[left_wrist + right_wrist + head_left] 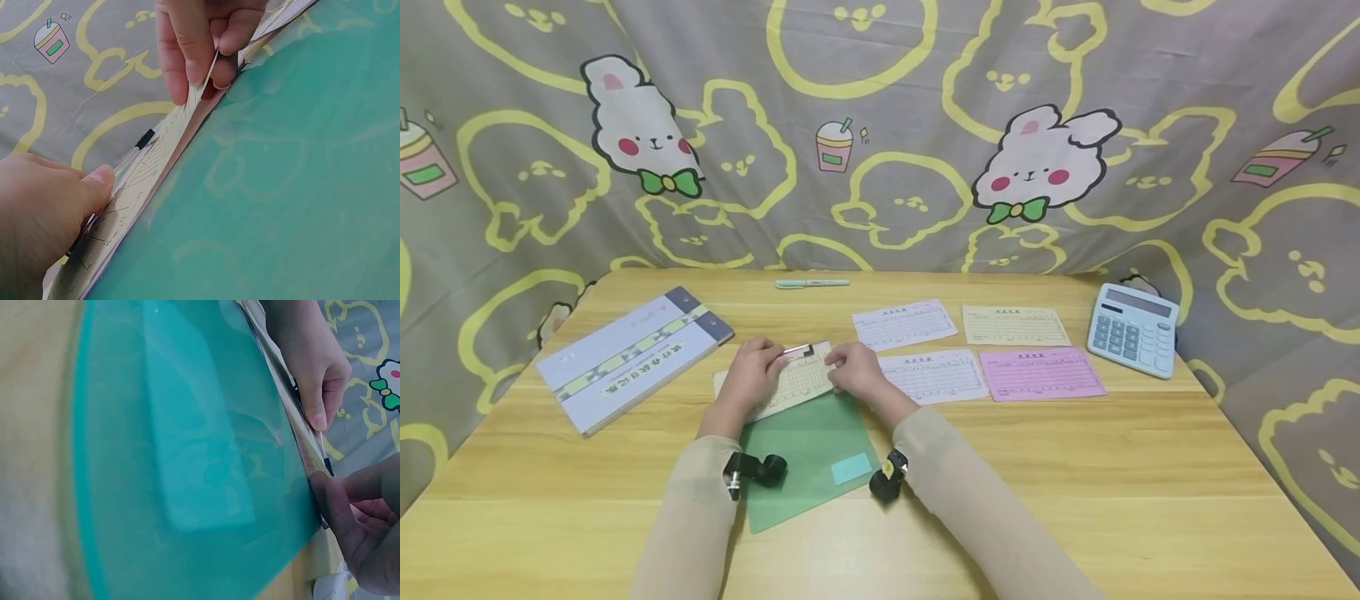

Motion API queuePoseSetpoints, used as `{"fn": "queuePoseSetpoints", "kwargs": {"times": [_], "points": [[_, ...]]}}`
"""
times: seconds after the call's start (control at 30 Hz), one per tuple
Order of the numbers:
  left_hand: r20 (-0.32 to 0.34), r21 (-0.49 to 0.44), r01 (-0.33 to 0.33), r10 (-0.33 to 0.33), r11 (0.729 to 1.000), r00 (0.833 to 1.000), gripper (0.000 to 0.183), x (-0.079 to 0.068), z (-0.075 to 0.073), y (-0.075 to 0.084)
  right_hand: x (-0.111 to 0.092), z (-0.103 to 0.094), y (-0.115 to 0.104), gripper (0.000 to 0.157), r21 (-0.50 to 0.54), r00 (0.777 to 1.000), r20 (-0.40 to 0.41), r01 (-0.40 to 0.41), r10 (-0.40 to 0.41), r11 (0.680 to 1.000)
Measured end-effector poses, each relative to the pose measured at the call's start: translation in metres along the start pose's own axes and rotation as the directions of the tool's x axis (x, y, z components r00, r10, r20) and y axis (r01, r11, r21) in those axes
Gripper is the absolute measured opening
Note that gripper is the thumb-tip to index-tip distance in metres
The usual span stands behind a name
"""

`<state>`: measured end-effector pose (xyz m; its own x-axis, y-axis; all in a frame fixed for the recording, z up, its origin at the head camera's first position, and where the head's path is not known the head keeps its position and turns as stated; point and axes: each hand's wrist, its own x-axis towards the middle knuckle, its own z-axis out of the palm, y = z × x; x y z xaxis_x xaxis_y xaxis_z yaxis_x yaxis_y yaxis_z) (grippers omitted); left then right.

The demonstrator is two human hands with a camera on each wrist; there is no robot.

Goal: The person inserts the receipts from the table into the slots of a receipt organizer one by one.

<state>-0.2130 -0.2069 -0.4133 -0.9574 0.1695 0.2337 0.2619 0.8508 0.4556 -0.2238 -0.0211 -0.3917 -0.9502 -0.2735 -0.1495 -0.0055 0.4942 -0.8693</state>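
Observation:
A green folder (808, 454) lies slanted in front of the person, a pale blue label near its lower right corner. Slips with printed tables lie at its top edge, a cream form (797, 382) uppermost. Over that edge sits a metal clip (803, 350) with a black end. The left hand (748, 379) grips the clip's left part, its thumb on the wire in the left wrist view. At the right end of the slips, the right hand (859, 372) pinches the cream form's edge, lifted slightly from the pink layer beneath. Some right fingertips are hidden behind paper.
Loose forms, two white (904, 323), one cream (1015, 325) and one pink (1041, 372), lie right of the hands. A calculator (1133, 329) stands far right, a thick bound book (636, 358) left. A pale green pen (812, 284) lies near the patterned curtain (910, 108).

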Motion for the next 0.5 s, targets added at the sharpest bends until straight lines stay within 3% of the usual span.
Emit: {"fn": "queuePoseSetpoints", "kwargs": {"times": [0.5], "points": [[-0.024,-0.010,-0.027,0.027,1.000,0.999,0.030,-0.0007,-0.0003,-0.0002,0.0044,0.0017,-0.0021,0.026,-0.007,1.000,0.009,-0.028,0.028,1.000]]}}
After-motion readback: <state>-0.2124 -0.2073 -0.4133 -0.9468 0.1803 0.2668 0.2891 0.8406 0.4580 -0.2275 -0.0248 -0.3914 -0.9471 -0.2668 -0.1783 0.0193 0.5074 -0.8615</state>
